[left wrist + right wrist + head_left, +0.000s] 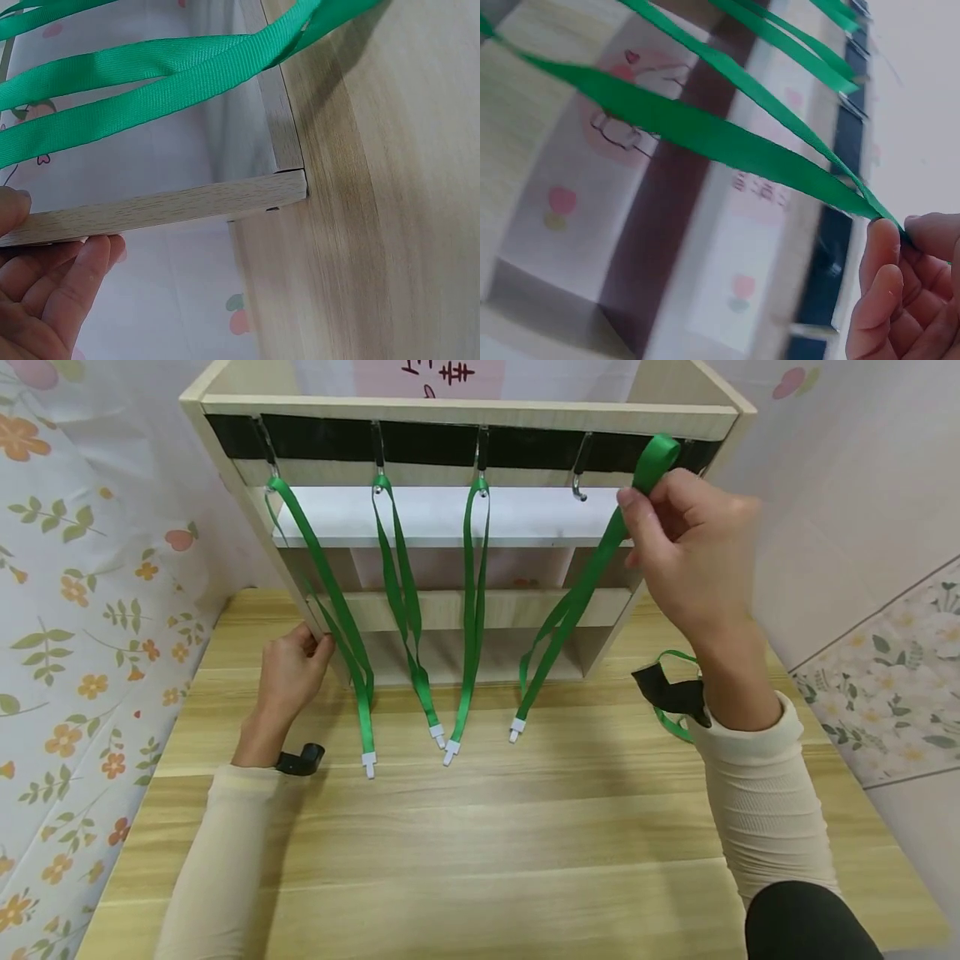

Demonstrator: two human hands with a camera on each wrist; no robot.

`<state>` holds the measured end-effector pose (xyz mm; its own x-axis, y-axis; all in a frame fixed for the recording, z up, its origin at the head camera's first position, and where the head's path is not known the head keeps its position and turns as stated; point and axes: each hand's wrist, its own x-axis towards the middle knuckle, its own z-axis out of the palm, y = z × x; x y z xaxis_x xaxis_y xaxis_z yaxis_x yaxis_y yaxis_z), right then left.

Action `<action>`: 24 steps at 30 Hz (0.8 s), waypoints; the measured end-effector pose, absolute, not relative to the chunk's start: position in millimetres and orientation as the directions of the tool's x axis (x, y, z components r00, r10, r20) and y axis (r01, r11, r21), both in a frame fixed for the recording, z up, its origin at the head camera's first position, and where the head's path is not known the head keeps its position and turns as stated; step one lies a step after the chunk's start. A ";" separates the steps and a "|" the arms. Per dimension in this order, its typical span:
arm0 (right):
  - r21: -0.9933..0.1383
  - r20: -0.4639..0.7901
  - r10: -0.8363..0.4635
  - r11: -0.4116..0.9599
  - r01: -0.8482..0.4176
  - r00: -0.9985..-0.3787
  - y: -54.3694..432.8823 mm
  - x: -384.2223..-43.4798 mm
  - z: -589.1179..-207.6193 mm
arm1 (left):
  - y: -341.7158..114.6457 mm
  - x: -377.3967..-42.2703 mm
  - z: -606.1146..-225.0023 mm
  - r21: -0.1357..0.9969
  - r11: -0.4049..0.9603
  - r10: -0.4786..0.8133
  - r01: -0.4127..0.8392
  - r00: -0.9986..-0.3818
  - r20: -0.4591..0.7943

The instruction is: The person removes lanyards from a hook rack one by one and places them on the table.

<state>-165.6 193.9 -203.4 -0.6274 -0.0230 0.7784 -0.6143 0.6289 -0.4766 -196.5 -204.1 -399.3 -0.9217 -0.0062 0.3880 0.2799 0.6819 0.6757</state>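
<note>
My right hand, at the upper right of the head view, pinches a green lanyard between thumb and fingers just under its loop. The loop stands up above the fingertips, and the white clip hangs down at the other end. Left of this hand is a bare metal hook. My left hand grips the side panel of the wooden shelf, thumb on one face and fingers on the other. Three more green lanyards hang from hooks, one of them closest to my left hand.
A black strip with the hooks runs along the shelf's upper front board. Another green lanyard lies on the wooden table at the right, partly hidden by my wrist strap. Flower-patterned sheeting covers the left side.
</note>
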 end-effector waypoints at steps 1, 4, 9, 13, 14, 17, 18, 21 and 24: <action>-0.489 0.779 -0.003 0.624 -0.610 -0.627 196.4 -163.7 -200.5 | -204.2 -196.6 -399.4 0.676 0.682 -0.006 0.280 -0.922 0.388; -0.477 0.798 0.014 0.625 -0.617 -0.603 206.2 -160.1 -193.2 | -204.0 -196.1 -399.0 0.678 0.680 -0.007 0.279 -0.923 0.386; -0.435 0.831 0.026 0.654 -0.619 -0.556 227.3 -156.4 -186.4 | -204.0 -195.8 -398.6 0.678 0.679 -0.004 0.282 -0.922 0.388; -0.430 0.836 0.045 0.674 -0.601 -0.547 245.5 -152.7 -183.9 | -203.5 -195.9 -398.1 0.679 0.673 0.002 0.292 -0.919 0.394; -0.427 0.835 0.045 0.682 -0.594 -0.549 249.5 -151.9 -183.7 | -203.5 -195.8 -398.1 0.676 0.676 0.004 0.294 -0.919 0.395; -0.423 0.819 0.033 0.709 -0.565 -0.572 260.6 -148.9 -186.3 | -203.4 -195.4 -398.2 0.666 0.686 0.006 0.293 -0.918 0.398; -0.428 0.811 0.031 0.712 -0.557 -0.584 263.9 -148.2 -188.1 | -203.4 -195.2 -398.2 0.663 0.689 0.008 0.293 -0.918 0.398; -0.446 0.782 0.030 0.724 -0.525 -0.623 273.6 -145.7 -196.7 | -203.9 -194.9 -398.6 0.662 0.691 0.007 0.291 -0.918 0.396; -0.460 0.752 0.019 0.731 -0.505 -0.659 284.7 -143.3 -209.3 | -203.4 -194.8 -398.4 0.664 0.689 0.008 0.291 -0.919 0.395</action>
